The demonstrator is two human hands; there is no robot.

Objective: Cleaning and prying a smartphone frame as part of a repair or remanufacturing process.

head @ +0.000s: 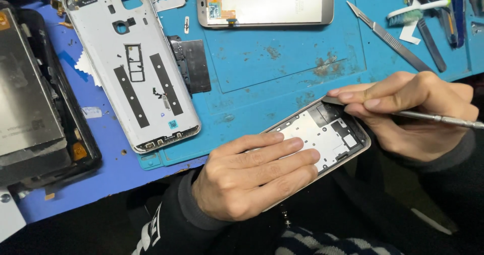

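Observation:
My left hand (252, 177) lies flat over a phone middle frame (333, 134), pinning it down at the near edge of the blue work mat (282, 68). The frame is silver-rimmed, with a white inner plate and black patches. My right hand (408, 109) grips a thin metal pry tool (443, 119), whose flat tip rests at the frame's top corner. Both wrists wear dark sleeves.
A white phone back cover (133, 63) lies inside-up at left, a black plate (194, 63) beside it. A phone screen assembly (267, 3) sits at the top. A scalpel (388, 36), a brush (416, 8) and other tools lie at top right. A dark device (35, 104) is at far left.

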